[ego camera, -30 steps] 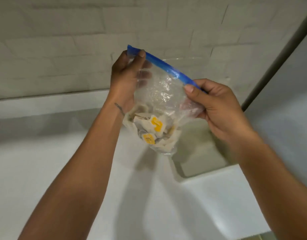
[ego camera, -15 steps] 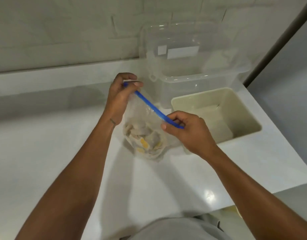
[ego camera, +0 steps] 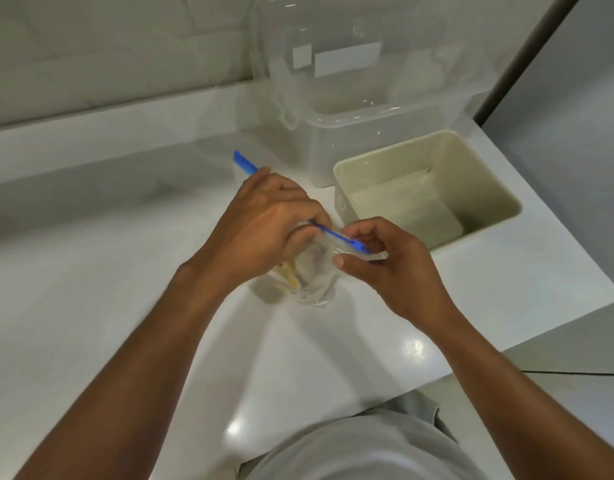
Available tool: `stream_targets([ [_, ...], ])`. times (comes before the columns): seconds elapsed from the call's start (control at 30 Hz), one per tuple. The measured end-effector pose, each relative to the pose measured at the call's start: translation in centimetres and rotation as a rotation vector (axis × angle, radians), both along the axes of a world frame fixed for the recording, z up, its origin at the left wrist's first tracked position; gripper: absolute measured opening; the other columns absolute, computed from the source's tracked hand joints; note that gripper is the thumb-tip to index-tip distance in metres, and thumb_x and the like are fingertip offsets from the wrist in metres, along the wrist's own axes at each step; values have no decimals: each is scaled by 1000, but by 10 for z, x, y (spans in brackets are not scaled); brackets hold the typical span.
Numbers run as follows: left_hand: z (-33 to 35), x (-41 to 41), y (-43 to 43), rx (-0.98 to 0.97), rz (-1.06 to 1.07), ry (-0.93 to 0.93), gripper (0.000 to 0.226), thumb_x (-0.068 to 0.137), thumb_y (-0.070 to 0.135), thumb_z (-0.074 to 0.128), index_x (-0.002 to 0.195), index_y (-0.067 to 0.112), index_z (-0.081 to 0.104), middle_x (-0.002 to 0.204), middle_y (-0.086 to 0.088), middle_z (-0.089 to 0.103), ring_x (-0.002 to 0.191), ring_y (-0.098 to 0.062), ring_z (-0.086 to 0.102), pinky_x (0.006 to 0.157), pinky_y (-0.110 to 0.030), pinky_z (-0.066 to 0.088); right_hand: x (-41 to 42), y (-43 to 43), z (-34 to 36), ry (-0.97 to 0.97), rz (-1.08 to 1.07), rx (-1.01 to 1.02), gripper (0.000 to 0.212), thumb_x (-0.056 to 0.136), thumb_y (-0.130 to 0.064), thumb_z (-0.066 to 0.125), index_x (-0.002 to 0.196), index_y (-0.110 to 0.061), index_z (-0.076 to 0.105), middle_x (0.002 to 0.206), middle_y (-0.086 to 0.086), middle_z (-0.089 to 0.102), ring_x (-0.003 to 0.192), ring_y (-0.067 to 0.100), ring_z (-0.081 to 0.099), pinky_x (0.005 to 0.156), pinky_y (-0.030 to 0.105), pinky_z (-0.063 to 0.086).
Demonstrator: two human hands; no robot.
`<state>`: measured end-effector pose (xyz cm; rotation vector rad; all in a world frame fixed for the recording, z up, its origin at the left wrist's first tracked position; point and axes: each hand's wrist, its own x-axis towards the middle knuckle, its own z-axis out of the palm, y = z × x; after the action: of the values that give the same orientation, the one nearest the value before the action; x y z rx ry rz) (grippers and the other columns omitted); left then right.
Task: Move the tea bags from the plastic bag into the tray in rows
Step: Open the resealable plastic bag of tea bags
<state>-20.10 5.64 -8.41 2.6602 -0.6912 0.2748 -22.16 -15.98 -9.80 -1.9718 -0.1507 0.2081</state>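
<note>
Hands clench the bag [ego camera: 316, 289] by its blue zip strip [ego camera: 336, 236]: the left hand [ego camera: 264, 223] curls over the strip's middle, and the right hand [ego camera: 395, 271] pinches its right end. Tea bags [ego camera: 291, 280] with yellow tags sit inside, low over the counter [ego camera: 125, 271]. The tray [ego camera: 385, 174] stands just beside. Behind it, a clear box [ego camera: 368, 112] bears white labels, their writing unreadable.

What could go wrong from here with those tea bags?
The left hand and right hand hold the blue zip strip of the plastic bag; a sharp tug might tear it and scatter tea bags over the counter. The tray sits near the counter's edge; a bump might shove it off.
</note>
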Motion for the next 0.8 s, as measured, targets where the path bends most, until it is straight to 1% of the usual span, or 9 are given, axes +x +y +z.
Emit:
stream_targets([
  [0.1, 2, 1, 1, -39, 20, 11, 25, 88, 41, 54, 101, 34, 74, 97, 15, 71, 115, -18, 54, 117, -46, 17, -7, -3, -4, 1, -108, 115, 15, 81, -18, 80, 82, -27, 68, 73, -13, 67, 68, 12, 60, 70, 28, 55],
  [0.23, 12, -6, -11, -122, -56, 38, 32, 83, 48, 66, 114, 39, 71, 109, 20, 70, 123, -16, 53, 119, -51, 18, -14, -3, -2, -24, -125, 213, 13, 82, -15, 78, 89, -22, 71, 76, -8, 70, 70, 19, 65, 72, 29, 56],
  [0.3, 14, -7, -20, -185, -108, 58, 31, 83, 55, 64, 110, 41, 73, 105, 20, 70, 118, -12, 55, 118, -43, 21, -14, -1, -1, -31, -129, 265, 15, 82, -12, 77, 93, -18, 70, 81, -2, 71, 73, 21, 66, 73, 30, 57],
  [0.4, 14, -3, -29, -258, -136, 42, 21, 85, 48, 66, 96, 35, 77, 92, 17, 70, 100, -13, 61, 105, -31, 34, -14, 1, 0, -25, -135, 321, 14, 81, -11, 78, 89, -16, 68, 81, 4, 70, 74, 25, 66, 71, 28, 56],
  [0.47, 12, -2, -31, -278, -129, 39, 19, 86, 43, 67, 96, 30, 78, 90, 18, 69, 93, -11, 63, 101, -32, 38, -13, -1, 1, -32, -135, 311, 12, 80, -12, 78, 86, -16, 68, 78, 2, 71, 72, 23, 67, 69, 25, 55],
  [0.57, 9, -4, -29, -257, -107, 32, 24, 88, 41, 64, 99, 26, 78, 92, 15, 72, 92, -10, 64, 106, -35, 38, -14, -6, 4, -70, -118, 250, 10, 79, -15, 79, 81, -17, 69, 74, -5, 72, 67, 12, 67, 65, 17, 51],
  [0.63, 9, -4, -28, -238, -121, 24, 19, 90, 38, 65, 96, 26, 78, 90, 13, 72, 91, -11, 64, 97, -39, 44, -14, -8, 5, -110, -86, 191, 9, 79, -19, 78, 82, -19, 70, 75, -9, 72, 68, 10, 67, 63, 14, 49],
  [0.7, 10, -4, -28, -236, -120, 6, 16, 91, 36, 66, 96, 27, 78, 90, 13, 71, 91, -12, 61, 90, -37, 46, -13, -9, 6, -144, -81, 143, 10, 79, -25, 76, 85, -21, 70, 78, -13, 71, 70, 11, 66, 61, 13, 48],
  [0.8, 8, -5, -29, -200, -87, -48, 22, 92, 39, 60, 98, 28, 78, 91, 12, 71, 98, -15, 62, 105, -37, 38, -11, -10, 7, -224, -61, 108, 13, 81, -29, 77, 88, -25, 67, 82, -15, 70, 70, 11, 67, 60, 13, 49],
])
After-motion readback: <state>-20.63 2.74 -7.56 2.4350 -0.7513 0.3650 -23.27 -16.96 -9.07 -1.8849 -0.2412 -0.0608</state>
